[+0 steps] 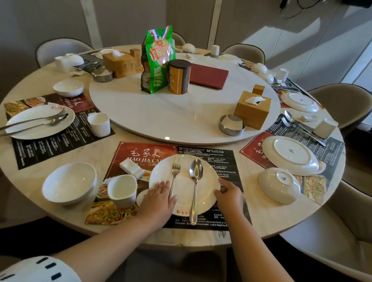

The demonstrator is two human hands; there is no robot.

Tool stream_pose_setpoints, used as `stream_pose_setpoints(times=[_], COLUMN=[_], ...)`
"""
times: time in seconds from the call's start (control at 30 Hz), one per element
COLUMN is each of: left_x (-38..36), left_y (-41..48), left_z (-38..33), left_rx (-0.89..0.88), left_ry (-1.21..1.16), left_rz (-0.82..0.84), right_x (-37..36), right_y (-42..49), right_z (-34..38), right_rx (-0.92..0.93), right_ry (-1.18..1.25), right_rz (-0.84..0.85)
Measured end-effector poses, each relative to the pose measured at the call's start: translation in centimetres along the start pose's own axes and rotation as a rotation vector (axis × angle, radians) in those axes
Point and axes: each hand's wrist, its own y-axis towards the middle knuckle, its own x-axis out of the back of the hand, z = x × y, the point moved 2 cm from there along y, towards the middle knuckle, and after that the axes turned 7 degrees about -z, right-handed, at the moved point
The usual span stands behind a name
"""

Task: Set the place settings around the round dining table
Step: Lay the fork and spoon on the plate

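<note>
A white plate [186, 177] lies on the red-and-black placemat [147, 154] at the near edge of the round table [250, 215]. A fork [174, 174] and a spoon [195, 182] lie side by side on the plate. My left hand [156, 199] rests on the plate's left rim, fingers flat and spread. My right hand [229, 196] grips the plate's right rim. Left of the plate stand a white cup [122, 190], a white bowl [69, 185] and a folded napkin [131, 167].
A marble turntable [180, 117] fills the table's middle with a green bag [157, 58], a tin [178, 76], tissue boxes and a red menu. An overturned plate [290, 155] and bowl [278, 185] lie at right. Another setting [39, 121] is at left. Chairs ring the table.
</note>
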Motion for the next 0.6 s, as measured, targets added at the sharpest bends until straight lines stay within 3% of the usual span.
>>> stream_pose_setpoints(times=[0.3,0.6], left_x=[-0.2,0.2], left_y=[-2.5,-2.9], left_z=[0.0,-0.3], left_rx=[-0.006,0.009], left_ry=[0.006,-0.037], left_rz=[-0.007,0.007], right_x=[0.2,0.3], right_y=[-0.9,-0.4], right_z=[-0.7,-0.2], right_rx=[0.007,0.033], right_ry=[0.052,-0.059], right_rz=[0.028,0.027])
